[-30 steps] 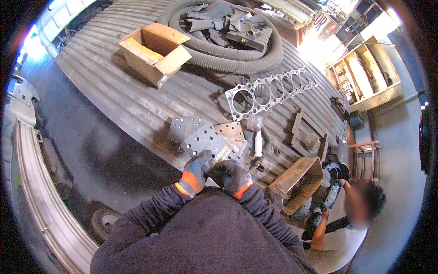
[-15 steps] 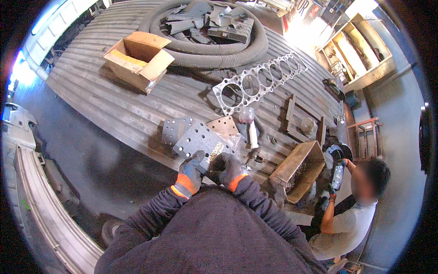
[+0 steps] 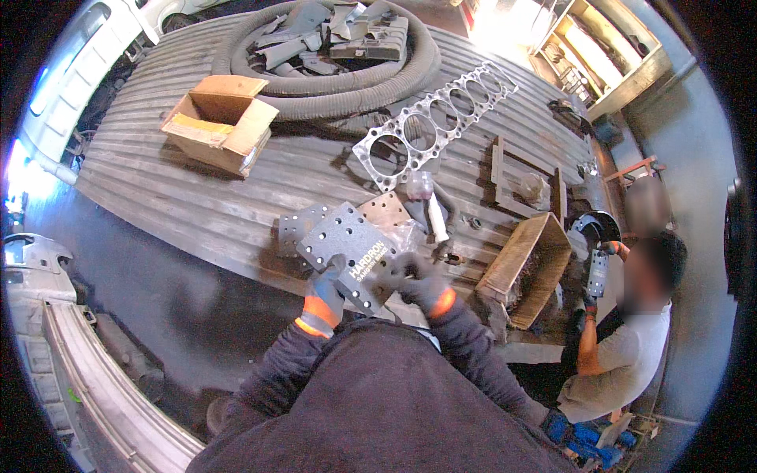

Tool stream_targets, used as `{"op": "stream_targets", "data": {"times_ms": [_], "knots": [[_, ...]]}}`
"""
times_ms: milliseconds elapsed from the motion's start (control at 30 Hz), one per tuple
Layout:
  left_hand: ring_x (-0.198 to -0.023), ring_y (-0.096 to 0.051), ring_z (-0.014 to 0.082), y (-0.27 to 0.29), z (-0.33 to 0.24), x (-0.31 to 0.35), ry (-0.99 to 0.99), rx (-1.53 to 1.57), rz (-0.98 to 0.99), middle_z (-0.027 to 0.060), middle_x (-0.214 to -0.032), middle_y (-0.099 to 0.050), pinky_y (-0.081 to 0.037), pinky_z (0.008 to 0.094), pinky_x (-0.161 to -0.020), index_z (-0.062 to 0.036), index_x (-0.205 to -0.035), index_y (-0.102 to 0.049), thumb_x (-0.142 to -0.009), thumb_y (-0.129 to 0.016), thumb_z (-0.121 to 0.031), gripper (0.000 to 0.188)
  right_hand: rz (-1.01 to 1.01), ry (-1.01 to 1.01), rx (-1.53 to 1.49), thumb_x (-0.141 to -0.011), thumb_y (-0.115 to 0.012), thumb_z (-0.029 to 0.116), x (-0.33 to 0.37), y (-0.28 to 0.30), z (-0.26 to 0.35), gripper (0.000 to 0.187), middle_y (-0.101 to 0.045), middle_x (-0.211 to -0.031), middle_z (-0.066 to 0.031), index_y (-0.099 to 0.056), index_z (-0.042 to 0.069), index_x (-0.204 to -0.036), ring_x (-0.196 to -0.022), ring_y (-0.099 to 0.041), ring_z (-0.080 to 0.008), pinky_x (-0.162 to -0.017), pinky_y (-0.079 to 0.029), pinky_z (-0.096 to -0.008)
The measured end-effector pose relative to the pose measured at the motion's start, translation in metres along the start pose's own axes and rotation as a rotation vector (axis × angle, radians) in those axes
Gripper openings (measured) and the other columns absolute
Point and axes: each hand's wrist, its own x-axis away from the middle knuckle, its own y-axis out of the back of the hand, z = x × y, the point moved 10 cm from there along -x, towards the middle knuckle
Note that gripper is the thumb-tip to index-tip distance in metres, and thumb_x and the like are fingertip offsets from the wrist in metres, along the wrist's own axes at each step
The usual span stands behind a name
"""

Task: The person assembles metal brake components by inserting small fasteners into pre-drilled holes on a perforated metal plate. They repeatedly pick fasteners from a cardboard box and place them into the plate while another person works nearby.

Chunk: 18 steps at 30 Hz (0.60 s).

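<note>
My left hand (image 3: 326, 282) grips a dark grey brake lining (image 3: 341, 234), a block drilled with rivet holes and printed with pale lettering. It is tilted up before my body. My right hand (image 3: 424, 282), gloved like the left in dark fabric with an orange cuff, is just right of the lining's lower edge. Its fingers are curled and blurred, so whether they hold anything is unclear. Behind the lining lie another grey drilled lining (image 3: 293, 227) and a brown drilled plate (image 3: 383, 208). Clear plastic wrap (image 3: 407, 234) is beside them.
On the corrugated bench are a cardboard box (image 3: 206, 150), a coiled hose (image 3: 347, 104) around scrap parts, a metal head gasket (image 3: 420, 132), a white-handled tool (image 3: 438, 217) and an open carton (image 3: 516, 264). At right, a co-worker (image 3: 623, 347) holds a curved brake shoe (image 3: 597, 272).
My right hand has moved right, away from the lining's lower edge. The lining stays in my left hand, showing more of its face. The view has shifted slightly.
</note>
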Motion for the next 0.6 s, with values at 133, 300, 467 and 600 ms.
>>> {"op": "stream_targets", "data": {"times_ms": [133, 300, 467, 600], "knots": [[-0.115, -0.061, 0.0299, 0.036, 0.02, -0.042, 0.185, 0.261, 0.003, 0.0133, -0.127, -0.063, -0.048, 0.0448, -0.102, -0.0037, -0.131, -0.056, -0.099, -0.06, -0.035, 0.044, -0.202, -0.045, -0.427, -0.084, -0.062, 0.005, 0.026, 0.075, -0.071, 0.016, -0.058, -0.08, -0.0038, -0.059, 0.006, -0.099, -0.065, -0.055, -0.0147, -0.057, -0.047, -0.0287], [-0.137, -0.041, 0.0286, 0.137, 0.059, -0.156, 0.335, 0.864, 0.522, 0.0129, -0.148, -0.051, -0.025, 0.0475, -0.119, -0.004, -0.141, -0.05, -0.105, -0.038, -0.046, 0.057, -0.269, -0.236, -0.642, -0.095, -0.063, 0.01, 0.085, 0.118, -0.176, 0.016, -0.068, -0.093, -0.0086, -0.059, 0.008, -0.11, -0.07, -0.063, -0.0194, -0.06, -0.052, -0.033], [-0.128, -0.05, 0.0354, 0.14, 0.059, -0.172, 0.193, 0.291, -0.162, 0.0145, -0.136, -0.059, -0.037, 0.0546, -0.109, -0.0099, -0.139, -0.053, -0.098, -0.047, -0.054, 0.06, -0.397, -0.222, -0.086, -0.097, -0.06, 0.014, 0.156, 0.167, -0.226, 0.02, -0.07, -0.099, -0.0095, -0.063, 0.008, -0.117, -0.079, -0.065, -0.0184, -0.068, -0.052, -0.0309], [-0.118, -0.059, 0.0283, 0.225, 0.1, -0.227, 0.043, 0.198, 0.057, 0.0113, -0.125, -0.066, -0.04, 0.0469, -0.108, -0.0127, -0.134, -0.055, -0.098, -0.05, -0.048, 0.051, -0.416, 0.012, 0.103, -0.097, -0.06, 0.015, 0.173, 0.162, -0.236, 0.022, -0.069, -0.101, -0.0085, -0.066, 0.005, -0.116, -0.084, -0.066, -0.0187, -0.069, -0.052, -0.0316]]}}
